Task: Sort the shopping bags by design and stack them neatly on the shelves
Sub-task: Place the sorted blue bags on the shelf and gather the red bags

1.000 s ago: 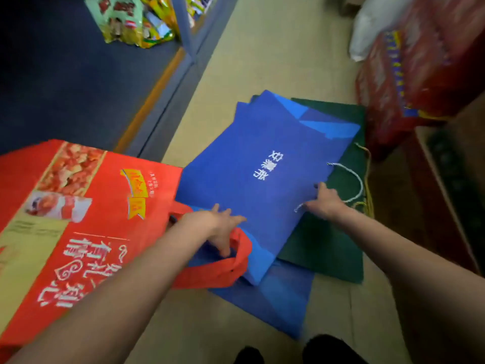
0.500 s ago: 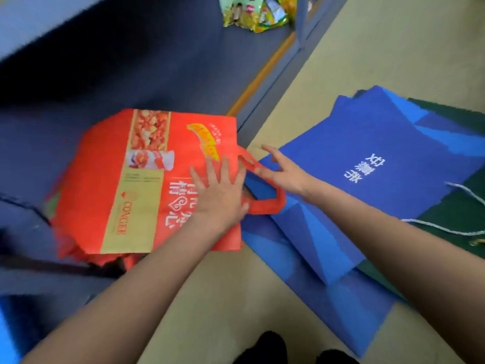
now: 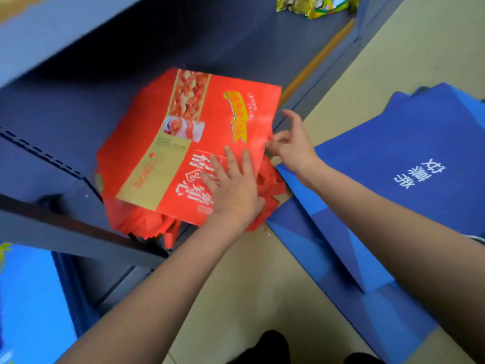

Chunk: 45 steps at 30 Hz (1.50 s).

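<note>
Beige floor holds blue bags beside the grey shelf. On it lies the red bag stack, left hand pressing flat, fingers spread; right hand pinches its edge.

one stack of red bags at ten o'clock, its count hidden; at least three blue bags fanned at three o'clock; one snack packet pile at twelve; two hands.

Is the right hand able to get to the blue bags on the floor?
Probably yes: the right hand sits at the red bag's edge, the blue bags lie uncovered beside its wrist, nothing between.
</note>
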Each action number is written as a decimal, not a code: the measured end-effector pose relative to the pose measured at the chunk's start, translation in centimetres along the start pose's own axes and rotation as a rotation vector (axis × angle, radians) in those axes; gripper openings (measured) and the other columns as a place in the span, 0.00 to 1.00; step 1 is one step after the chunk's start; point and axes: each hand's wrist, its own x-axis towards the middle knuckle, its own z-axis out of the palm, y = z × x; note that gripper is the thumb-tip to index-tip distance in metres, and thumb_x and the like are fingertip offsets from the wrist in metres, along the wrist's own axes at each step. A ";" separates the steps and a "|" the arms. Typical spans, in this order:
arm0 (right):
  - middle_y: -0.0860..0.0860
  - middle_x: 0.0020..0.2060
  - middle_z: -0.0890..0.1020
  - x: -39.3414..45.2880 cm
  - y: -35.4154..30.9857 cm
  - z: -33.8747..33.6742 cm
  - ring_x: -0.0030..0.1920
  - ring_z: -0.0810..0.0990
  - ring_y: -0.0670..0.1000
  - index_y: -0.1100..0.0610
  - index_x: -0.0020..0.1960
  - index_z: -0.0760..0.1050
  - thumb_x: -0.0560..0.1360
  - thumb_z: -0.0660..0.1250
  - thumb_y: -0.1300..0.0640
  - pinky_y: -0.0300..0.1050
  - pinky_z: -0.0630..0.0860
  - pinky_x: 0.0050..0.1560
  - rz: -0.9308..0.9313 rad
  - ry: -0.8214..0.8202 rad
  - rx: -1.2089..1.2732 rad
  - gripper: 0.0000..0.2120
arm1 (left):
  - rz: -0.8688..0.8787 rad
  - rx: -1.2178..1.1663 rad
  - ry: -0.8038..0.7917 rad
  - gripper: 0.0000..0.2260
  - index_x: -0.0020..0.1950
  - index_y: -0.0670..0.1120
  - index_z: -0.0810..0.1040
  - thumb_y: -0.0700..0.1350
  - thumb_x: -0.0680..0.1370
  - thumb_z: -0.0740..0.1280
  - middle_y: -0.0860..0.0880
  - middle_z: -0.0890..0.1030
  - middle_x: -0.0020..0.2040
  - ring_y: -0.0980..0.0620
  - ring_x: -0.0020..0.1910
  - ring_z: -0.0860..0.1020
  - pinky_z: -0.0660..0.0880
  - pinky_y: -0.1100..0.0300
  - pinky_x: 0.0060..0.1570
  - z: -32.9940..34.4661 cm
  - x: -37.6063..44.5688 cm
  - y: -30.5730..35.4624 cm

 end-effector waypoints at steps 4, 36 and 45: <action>0.46 0.34 0.78 1.2 0.1 0.7 0.45 0.78 0.53 0.58 0.72 0.59 0.72 0.65 0.69 0.51 0.75 0.56 -0.020 -0.004 -0.179 0.32 | -0.108 -0.150 -0.084 0.36 0.76 0.55 0.49 0.39 0.74 0.65 0.43 0.52 0.76 0.35 0.73 0.56 0.59 0.34 0.66 -1.6 2.6 -5.7; 0.60 0.63 0.72 6.1 -1.8 6.6 0.63 0.73 0.58 0.62 0.70 0.64 0.71 0.71 0.45 0.48 0.69 0.61 -0.008 -0.211 -0.670 0.35 | 0.047 -0.142 -0.378 0.53 0.76 0.58 0.40 0.57 0.65 0.75 0.43 0.46 0.77 0.40 0.76 0.48 0.55 0.42 0.72 -2.9 1.2 -13.8; 0.51 0.63 0.73 3.3 -3.0 1.4 0.61 0.71 0.48 0.52 0.72 0.66 0.78 0.64 0.50 0.39 0.64 0.64 -0.017 -0.344 -0.500 0.24 | -0.214 -0.263 -0.147 0.40 0.76 0.60 0.45 0.57 0.74 0.68 0.44 0.45 0.78 0.34 0.75 0.46 0.49 0.33 0.69 -2.0 2.4 -10.5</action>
